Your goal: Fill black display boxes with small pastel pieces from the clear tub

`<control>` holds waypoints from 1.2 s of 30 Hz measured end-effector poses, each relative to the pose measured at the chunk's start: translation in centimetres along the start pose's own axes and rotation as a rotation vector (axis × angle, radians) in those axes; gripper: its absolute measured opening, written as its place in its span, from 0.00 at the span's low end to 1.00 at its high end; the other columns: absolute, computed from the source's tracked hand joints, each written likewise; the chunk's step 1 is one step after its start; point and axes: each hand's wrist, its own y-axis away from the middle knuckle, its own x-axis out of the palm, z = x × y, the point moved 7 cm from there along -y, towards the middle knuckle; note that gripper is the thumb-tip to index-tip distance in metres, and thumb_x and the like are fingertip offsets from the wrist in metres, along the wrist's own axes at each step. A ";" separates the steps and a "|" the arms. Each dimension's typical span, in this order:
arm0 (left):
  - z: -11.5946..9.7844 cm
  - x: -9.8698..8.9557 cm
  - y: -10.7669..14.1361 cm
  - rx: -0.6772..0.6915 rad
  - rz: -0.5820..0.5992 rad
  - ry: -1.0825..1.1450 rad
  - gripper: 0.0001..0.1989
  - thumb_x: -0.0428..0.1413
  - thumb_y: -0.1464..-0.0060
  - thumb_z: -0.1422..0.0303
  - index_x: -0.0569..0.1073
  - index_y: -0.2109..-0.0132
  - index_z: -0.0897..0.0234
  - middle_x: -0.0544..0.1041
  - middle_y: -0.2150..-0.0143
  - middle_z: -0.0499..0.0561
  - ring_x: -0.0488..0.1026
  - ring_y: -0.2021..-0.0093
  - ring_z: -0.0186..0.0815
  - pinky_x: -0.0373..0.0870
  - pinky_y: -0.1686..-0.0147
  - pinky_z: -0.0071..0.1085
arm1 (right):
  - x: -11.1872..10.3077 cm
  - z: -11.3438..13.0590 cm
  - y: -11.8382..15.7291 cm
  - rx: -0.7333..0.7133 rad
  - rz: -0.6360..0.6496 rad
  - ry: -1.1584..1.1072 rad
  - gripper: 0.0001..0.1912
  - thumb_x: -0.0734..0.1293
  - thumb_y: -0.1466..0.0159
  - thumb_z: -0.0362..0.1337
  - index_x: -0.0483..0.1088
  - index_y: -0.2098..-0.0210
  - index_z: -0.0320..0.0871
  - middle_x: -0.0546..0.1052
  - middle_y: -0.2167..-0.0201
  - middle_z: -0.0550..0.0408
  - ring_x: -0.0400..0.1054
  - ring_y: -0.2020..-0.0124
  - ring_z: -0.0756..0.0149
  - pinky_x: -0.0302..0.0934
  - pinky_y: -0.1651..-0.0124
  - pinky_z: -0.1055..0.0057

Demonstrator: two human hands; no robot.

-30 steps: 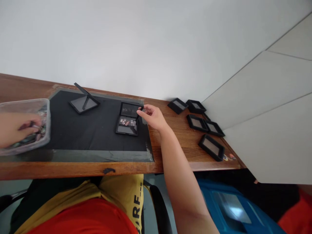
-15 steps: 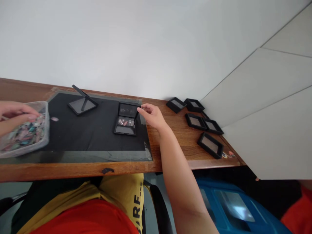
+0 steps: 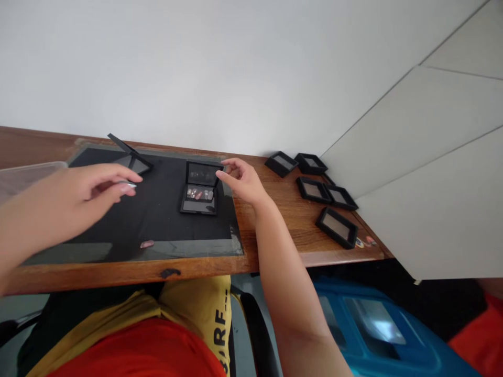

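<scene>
My left hand (image 3: 92, 196) is over the left part of the black mat (image 3: 157, 214), its thumb and finger pinching a small shiny chip. Beside the upper right of an open black case (image 3: 199, 206) is my right hand (image 3: 241, 180), thumb and fingers curved apart around the lid's edge; whether it grips the lid does not show clearly. Several pale and pink nail-like pieces (image 3: 199, 194) lie in a row inside the case. A pink piece (image 3: 147, 244) rests near the mat's front edge. My left arm hides most of the clear plastic tub (image 3: 33, 170).
Another open black case (image 3: 137, 163) stands at the mat's back left. Several black frame-like boxes (image 3: 337, 226) lie on the wooden table (image 3: 275, 225) to the right. A blue bin (image 3: 377, 324) is below the table's right side, near a person's red sleeve (image 3: 481, 330).
My left hand has come out of the tub and moved right over the mat, carrying a chip. A pink piece now shows near the mat's front edge. My right hand has barely moved.
</scene>
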 end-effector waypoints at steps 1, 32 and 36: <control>-1.3 1.0 -0.3 0.001 0.040 0.030 0.21 0.48 0.36 0.50 0.75 0.42 0.47 0.84 0.44 0.46 0.81 0.47 0.47 0.74 0.48 0.45 | -0.1 0.2 0.1 -0.014 -0.012 -0.020 0.27 0.75 0.41 0.54 0.75 0.50 0.43 0.75 0.59 0.54 0.58 0.72 0.71 0.61 0.64 0.67; -5.2 10.5 -5.8 0.289 0.080 0.255 0.18 0.53 0.38 0.52 0.80 0.56 0.58 0.82 0.56 0.55 0.77 0.56 0.45 0.73 0.50 0.42 | -1.0 1.8 0.5 -0.103 -0.144 -0.166 0.43 0.50 0.32 0.74 0.76 0.47 0.48 0.73 0.59 0.51 0.66 0.67 0.67 0.62 0.67 0.69; -5.4 10.5 -5.8 0.375 0.052 0.247 0.18 0.52 0.35 0.53 0.81 0.55 0.58 0.82 0.55 0.57 0.76 0.50 0.47 0.72 0.45 0.46 | -1.3 2.3 0.8 -0.107 -0.182 -0.186 0.44 0.46 0.31 0.73 0.76 0.49 0.48 0.72 0.61 0.52 0.66 0.69 0.69 0.60 0.69 0.70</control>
